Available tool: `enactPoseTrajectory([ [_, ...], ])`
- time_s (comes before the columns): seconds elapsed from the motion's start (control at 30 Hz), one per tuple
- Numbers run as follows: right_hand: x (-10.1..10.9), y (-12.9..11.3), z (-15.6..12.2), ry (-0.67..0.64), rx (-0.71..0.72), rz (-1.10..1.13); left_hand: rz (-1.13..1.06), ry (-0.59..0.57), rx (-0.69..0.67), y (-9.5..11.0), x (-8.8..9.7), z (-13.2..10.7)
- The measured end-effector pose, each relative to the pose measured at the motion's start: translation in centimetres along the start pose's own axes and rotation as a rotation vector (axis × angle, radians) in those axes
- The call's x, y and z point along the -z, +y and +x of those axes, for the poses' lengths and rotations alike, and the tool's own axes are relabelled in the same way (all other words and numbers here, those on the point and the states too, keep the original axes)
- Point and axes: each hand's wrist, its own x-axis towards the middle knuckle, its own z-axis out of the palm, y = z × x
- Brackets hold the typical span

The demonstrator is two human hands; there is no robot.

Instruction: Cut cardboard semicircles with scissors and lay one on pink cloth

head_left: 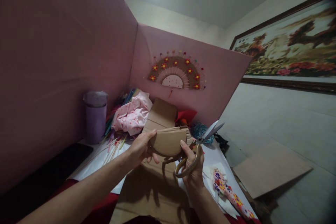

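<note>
Between my two hands is a half-round piece of brown cardboard (169, 142), raised above the table, its straight edge up and several layers showing there. My left hand (143, 148) grips its left end with the thumb on top. At the right end, the thumb of my right hand (193, 168) presses on the cardboard. That same hand also carries a pair of scissors (195, 152), gold-coloured at the handles, blades parted and pointing up to the right. Below lies a large sheet of cardboard (149, 192).
A purple tumbler (96, 117) stands left, beside crumpled pink dotted cloth (133, 112) and thin sticks (114, 152). Blue yarn (201, 131) sits behind the scissors. A flower-patterned strip (231, 192) lies right. A decorated cardboard fan (174, 71) hangs on the pink panel (223, 73).
</note>
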Motion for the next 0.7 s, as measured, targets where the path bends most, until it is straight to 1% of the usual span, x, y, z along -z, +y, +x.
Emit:
enactPoseTrajectory([
  [0.13, -0.6, -0.2, 0.0, 0.035, -0.054, 0.046, 0.010, 0.020, -0.028, -0.1, 0.2, 0.4],
  [0.23, -0.7, -0.1, 0.1, 0.068, -0.041, 0.060, 0.020, 0.048, -0.043, -0.3, 0.1, 0.9],
  [0.33, -0.4, 0.1, 0.2, 0.076, -0.066, 0.062, 0.033, 0.045, -0.080, -0.6, -0.2, 1.0],
  [0.47, 0.4, 0.5, 0.1, 0.063, -0.159, 0.064, 0.042, 0.077, -0.121, -1.7, -0.4, 0.8],
  [0.6, 0.8, 0.7, -0.1, 0.049, -0.239, 0.100, 0.007, 0.104, -0.095, -2.6, -0.3, 0.6],
  [0.7, 0.8, 0.9, -0.1, 0.064, -0.291, 0.109, -0.004, 0.093, -0.040, -2.7, -0.2, 0.5],
])
